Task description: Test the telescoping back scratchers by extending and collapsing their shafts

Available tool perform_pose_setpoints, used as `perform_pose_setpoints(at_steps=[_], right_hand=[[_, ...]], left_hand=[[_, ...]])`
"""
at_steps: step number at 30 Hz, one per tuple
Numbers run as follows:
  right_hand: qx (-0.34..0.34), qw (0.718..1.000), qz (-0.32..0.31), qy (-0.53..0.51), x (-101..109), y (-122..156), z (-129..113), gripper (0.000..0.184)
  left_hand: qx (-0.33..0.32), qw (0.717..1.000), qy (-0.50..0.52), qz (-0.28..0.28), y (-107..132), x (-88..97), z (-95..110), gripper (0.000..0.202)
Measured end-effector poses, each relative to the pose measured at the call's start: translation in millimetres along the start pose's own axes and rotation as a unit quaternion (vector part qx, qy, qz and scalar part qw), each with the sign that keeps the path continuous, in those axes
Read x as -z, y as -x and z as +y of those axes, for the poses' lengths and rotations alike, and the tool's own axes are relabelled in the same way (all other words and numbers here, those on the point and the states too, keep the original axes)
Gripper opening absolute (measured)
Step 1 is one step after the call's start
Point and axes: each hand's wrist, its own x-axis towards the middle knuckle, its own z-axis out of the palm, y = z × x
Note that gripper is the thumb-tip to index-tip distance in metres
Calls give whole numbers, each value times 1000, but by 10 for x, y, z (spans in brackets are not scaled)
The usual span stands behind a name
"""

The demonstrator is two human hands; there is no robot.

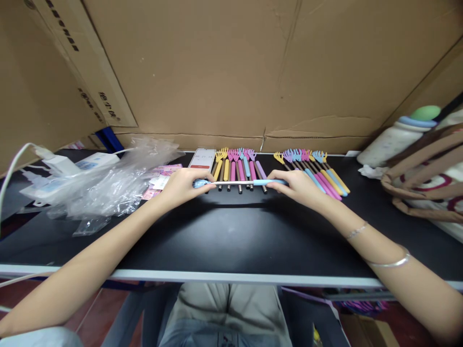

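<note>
Stretched level between my two hands is a telescopic back scratcher (231, 182) with a thin metal rod. My left hand (186, 185) pinches its light blue claw end, which the fingers partly cover. Wrapped round the blue handle at the other end is my right hand (298, 185). Just behind it, a row of back scratchers (242, 169) in yellow, pink, blue and purple lies with the claws pointing away. A second, slanted group of back scratchers (327, 182) lies beyond my right hand, which hides part of it.
Crumpled clear plastic bags (112, 188) and a white power strip (90, 162) lie on the left. A phone (202, 158) lies behind my left hand. At right are a white bottle (392, 140) and a tote bag (390, 188). Cardboard (217, 72) walls the black table (231, 246).
</note>
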Motion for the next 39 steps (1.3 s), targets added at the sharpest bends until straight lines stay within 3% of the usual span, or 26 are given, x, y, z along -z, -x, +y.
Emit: perform_pose_setpoints(at_steps=[17,26,34,39], right_hand=[[21,999,44,-15,-45,9,-14,20],[79,995,58,6,-65,8,17,18],[135,984,81,78,-99,41,5,19],[175,960,116,185,-89,57,-64,25]], left_hand=[[28,997,59,-31,7,-60,7,25],[17,995,95,-40,10,-77,18,25],[26,994,92,-54,18,-65,65,26],[33,994,87,-59,24,-65,81,25]])
